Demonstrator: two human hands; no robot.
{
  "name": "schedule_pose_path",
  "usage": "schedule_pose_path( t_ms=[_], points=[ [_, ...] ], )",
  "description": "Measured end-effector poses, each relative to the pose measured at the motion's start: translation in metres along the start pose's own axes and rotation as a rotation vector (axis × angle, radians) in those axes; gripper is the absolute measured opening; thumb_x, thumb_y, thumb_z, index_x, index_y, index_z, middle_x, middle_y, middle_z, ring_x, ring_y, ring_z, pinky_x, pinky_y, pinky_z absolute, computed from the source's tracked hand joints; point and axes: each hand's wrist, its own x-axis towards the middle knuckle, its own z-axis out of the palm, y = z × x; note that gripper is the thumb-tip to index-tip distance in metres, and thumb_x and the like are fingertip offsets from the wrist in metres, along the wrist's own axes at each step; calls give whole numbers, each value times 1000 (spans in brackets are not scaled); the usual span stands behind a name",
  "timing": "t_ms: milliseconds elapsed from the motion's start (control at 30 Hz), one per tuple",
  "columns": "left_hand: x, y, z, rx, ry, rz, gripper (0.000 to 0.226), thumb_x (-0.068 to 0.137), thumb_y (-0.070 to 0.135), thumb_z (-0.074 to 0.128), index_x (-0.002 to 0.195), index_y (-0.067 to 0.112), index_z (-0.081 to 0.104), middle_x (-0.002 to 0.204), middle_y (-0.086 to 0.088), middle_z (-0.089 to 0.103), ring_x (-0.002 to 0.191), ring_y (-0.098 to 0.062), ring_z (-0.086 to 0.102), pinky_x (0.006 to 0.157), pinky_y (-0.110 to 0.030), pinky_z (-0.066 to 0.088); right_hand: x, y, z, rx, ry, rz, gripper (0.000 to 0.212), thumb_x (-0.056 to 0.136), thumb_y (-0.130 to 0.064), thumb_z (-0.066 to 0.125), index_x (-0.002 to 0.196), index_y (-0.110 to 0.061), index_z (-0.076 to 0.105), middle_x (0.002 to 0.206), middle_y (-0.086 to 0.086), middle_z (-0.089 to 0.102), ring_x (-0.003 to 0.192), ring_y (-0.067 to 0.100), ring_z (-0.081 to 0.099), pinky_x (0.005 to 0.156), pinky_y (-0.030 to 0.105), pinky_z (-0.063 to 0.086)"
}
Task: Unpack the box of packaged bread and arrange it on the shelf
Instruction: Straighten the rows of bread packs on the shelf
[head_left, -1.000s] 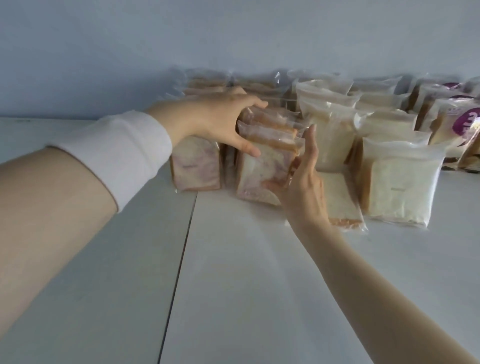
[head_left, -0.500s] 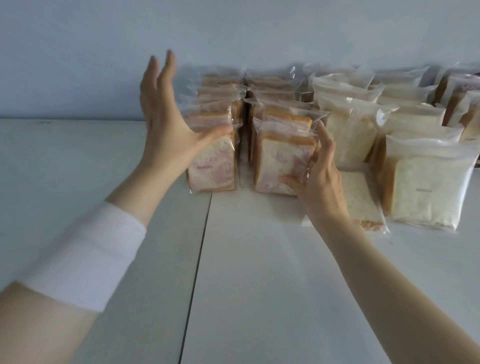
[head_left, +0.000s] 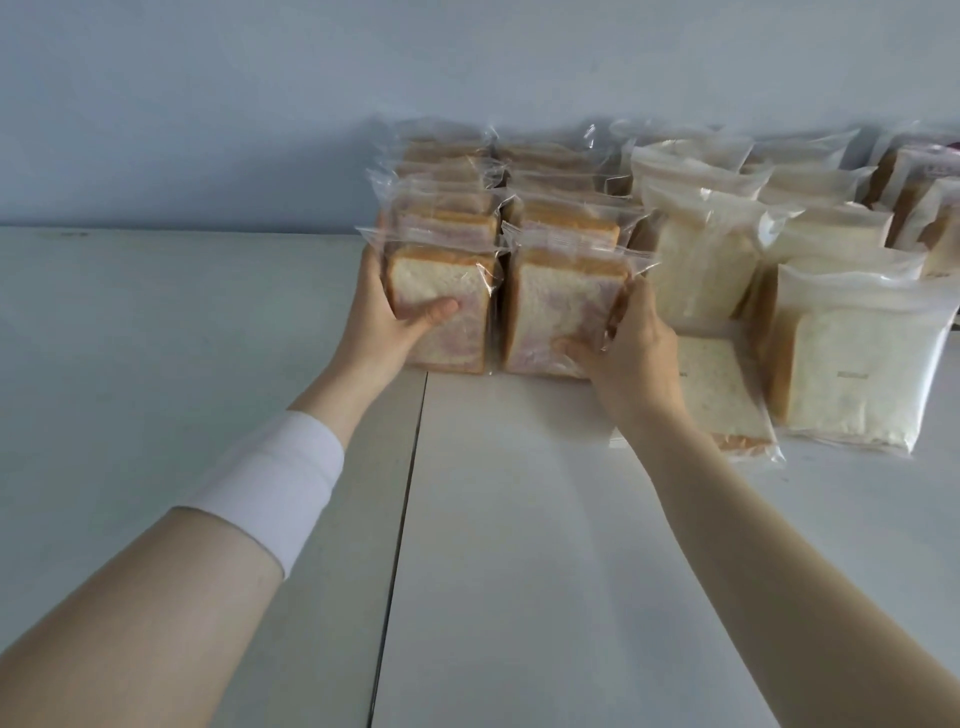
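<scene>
Head view: on the shelf (head_left: 519, 519) the left hand (head_left: 382, 327) grips the front left bread pack (head_left: 447, 280), thumb across its face, the right hand (head_left: 634, 348) clasps the neighbouring pack (head_left: 561, 312), apparently squaring both rows; next, release without toppling them.

Your left hand (head_left: 384, 317) has come down from the air, where it stood open with fingers up half a second ago; before that it lay across the stack tops. It now clasps the left edge of the clear-plastic pack of pink-swirled sliced bread (head_left: 452, 275), thumb laid across the front slice. Your right hand (head_left: 631, 343) has slid lower and curled round the bottom right corner of the neighbouring pink-swirled pack (head_left: 561, 306), which leaned a second ago and now stands upright, level with the one by your left thumb.
</scene>
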Motion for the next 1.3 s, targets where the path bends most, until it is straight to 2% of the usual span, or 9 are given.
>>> schedule_pose_path(
  t_ms=[133,233,333,433,600,833,1067,1200,1300],
  points=[
    [-1,0,-4,38,-62,-25,104,73,12,76,147,6,4,152,-7,25,138,-10,29,107,-8,26,0,-2,-1,-37,-29,-45,52,74,-11,76,112,-4,40,94,6,51,84,23,48,61,15,25],
    [-9,16,-11,153,72,5,120,69,33,79,147,10,-10,158,-8,-4,146,-14,2,119,-27,8,0,-3,-3,-130,-68,-64,71,76,-14,74,129,4,32,117,18,52,107,31,50,77,24,33],
    [-12,56,-7,445,173,424,110,68,50,72,145,-2,13,153,-28,8,144,-39,6,119,-43,7,-1,-3,-5,-190,-100,-66,92,73,-18,77,141,4,17,134,18,40,126,30,38,102,33,32],
    [7,90,15,817,-184,701,99,66,61,61,142,7,30,151,-22,25,142,-39,18,116,-48,11,-7,3,-8,-324,-58,-62,105,70,-29,79,146,-2,13,136,14,40,127,29,35,107,31,21],
    [31,91,46,1164,-531,576,102,70,64,57,149,16,13,158,-9,10,146,-26,9,118,-40,3,-10,3,-5,-605,17,-80,72,78,-45,66,133,-7,39,123,9,56,117,28,36,92,27,21],
    [35,76,47,1121,-473,653,84,68,58,53,136,8,43,138,-17,43,128,-37,41,108,-48,31,1,0,2,-596,61,-28,61,84,-35,62,134,-10,38,120,10,61,119,28,35,93,30,29],
    [36,76,46,1191,-493,641,85,72,55,54,140,8,37,147,-17,32,136,-35,31,112,-52,27,2,3,1,-562,33,-57,66,84,-30,65,138,-7,34,120,6,61,123,28,32,95,30,27],
    [34,79,49,1229,-495,619,84,72,56,46,139,7,37,147,-16,33,135,-35,31,108,-52,29,8,3,7,-564,54,-28,49,88,-21,59,130,-6,40,117,10,63,122,28,33,94,30,28],
    [34,78,49,1252,-498,624,81,80,53,53,143,9,29,152,-13,23,140,-32,22,111,-49,24,12,0,0,-546,-47,-29,61,85,-28,64,135,-7,36,122,10,60,126,28,29,99,30,27]
  ],
)
